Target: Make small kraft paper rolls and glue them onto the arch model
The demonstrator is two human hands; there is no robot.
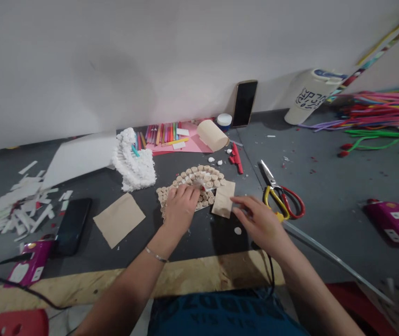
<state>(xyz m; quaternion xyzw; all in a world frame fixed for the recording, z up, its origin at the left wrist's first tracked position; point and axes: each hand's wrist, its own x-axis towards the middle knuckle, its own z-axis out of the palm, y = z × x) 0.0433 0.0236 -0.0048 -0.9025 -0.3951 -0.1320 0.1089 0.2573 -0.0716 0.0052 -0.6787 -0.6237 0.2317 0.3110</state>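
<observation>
Wooden discs (pixel 207 174) in an arch on a dark tabletop (pixel 206 238), left hand (pixel 180 210) resting on them with fingers together, pinch unclear, right hand (pixel 260 224) spread beside a brown paper piece (pixel 223 199), scissors (pixel 279 198) nearby, white wall (pixel 80 70) behind

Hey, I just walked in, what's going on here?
One person is working with bare hands at a dark tabletop. Their left hand rests on an arch of small wooden discs, while their right hand reaches toward a piece of brown paper lying against the arch, its fingertips right at the paper's edge. Yellow-and-red scissors lie open to the right, and a white fluffy shape sits farther back.
</observation>
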